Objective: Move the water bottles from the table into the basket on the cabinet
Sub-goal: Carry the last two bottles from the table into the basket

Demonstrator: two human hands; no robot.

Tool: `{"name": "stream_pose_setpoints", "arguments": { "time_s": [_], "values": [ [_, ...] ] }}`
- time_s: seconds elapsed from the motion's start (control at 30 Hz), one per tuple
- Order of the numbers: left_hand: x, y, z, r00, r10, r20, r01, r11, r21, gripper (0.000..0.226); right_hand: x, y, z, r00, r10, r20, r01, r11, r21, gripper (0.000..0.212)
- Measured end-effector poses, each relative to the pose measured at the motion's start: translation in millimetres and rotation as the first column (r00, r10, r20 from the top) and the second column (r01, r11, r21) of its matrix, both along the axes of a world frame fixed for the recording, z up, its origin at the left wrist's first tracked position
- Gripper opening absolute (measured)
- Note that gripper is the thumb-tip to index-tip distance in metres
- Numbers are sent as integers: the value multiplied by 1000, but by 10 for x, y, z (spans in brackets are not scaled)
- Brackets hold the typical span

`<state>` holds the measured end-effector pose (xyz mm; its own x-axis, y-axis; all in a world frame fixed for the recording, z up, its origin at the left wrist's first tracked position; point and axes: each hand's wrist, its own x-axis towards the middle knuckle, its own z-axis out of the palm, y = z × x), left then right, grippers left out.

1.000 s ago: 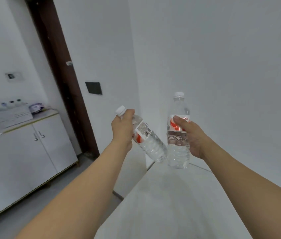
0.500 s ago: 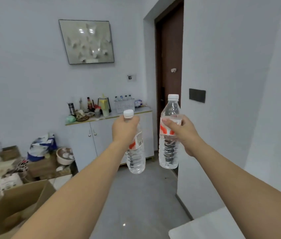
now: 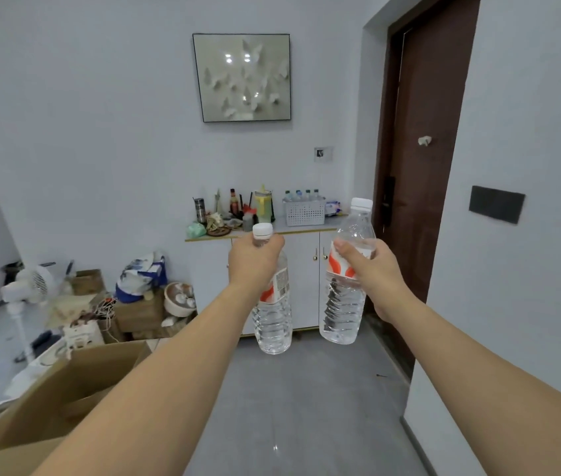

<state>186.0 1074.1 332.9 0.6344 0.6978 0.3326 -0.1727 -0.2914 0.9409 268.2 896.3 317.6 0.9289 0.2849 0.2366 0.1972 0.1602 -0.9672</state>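
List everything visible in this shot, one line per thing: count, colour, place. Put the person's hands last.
clear plastic water bottles with white caps: two, held in mid-air, one per hand
white perforated plastic basket: one, on the cabinet top, right end, bottle tops showing above its rim
white two-door cabinet: one, against the far wall
framed pale butterfly picture: one, on the wall above the cabinet
dark brown door: one, right of the cabinet
brown cardboard box: one, open, lower left
white standing fan: one, far left
left hand: grips the neck of the left bottle
right hand: grips the other bottle at its label
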Motion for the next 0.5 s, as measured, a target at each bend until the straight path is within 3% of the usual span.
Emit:
{"name": "stream_pose_setpoints", "arguments": {
  "time_s": [0.27, 0.5],
  "values": [
    [945, 39, -71, 1000, -11, -24, 11, 1000, 2, 17, 1007, 74, -146, 999, -17, 36, 20, 997, -79, 75],
    [1721, 152, 120, 1000, -28, -12, 29, 998, 56, 21, 1862, 195, -114, 997, -56, 46, 60, 995, -82, 63]
  ]
}}
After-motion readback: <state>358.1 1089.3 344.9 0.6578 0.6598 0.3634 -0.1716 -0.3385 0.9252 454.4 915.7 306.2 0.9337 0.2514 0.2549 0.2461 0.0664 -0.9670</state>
